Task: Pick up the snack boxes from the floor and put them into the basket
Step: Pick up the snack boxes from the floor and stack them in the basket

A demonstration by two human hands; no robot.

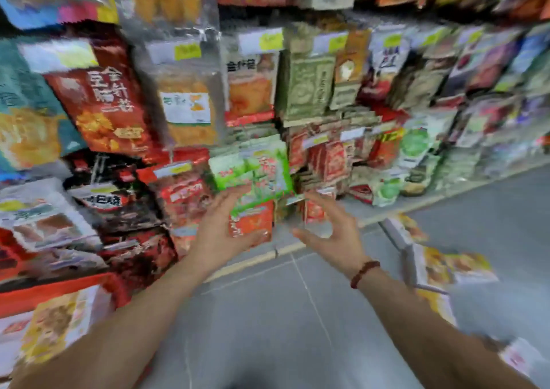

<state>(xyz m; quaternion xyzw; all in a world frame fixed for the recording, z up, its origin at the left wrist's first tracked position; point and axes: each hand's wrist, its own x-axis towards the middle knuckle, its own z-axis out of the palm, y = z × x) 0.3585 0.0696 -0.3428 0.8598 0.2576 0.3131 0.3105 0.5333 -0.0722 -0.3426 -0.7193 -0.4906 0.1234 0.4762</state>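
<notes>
The view is blurred. Several white and yellow snack boxes lie on the grey floor at the right: one far [406, 229], one larger [446, 266], another partly behind my right forearm [440, 305]. My left hand [220, 228] and my right hand [330, 231] are both raised in front of the shelves, fingers spread and relaxed, holding nothing. They are apart from the boxes, to their left. A red bead bracelet [364, 273] sits on my right wrist. No basket shows.
Shelves packed with snack bags [253, 174] fill the left and back, down to floor level. A box with a yellow picture [56, 326] sits low on the left. Another white package [519, 356] lies at the bottom right. Grey floor tiles [282, 314] stretch between my arms.
</notes>
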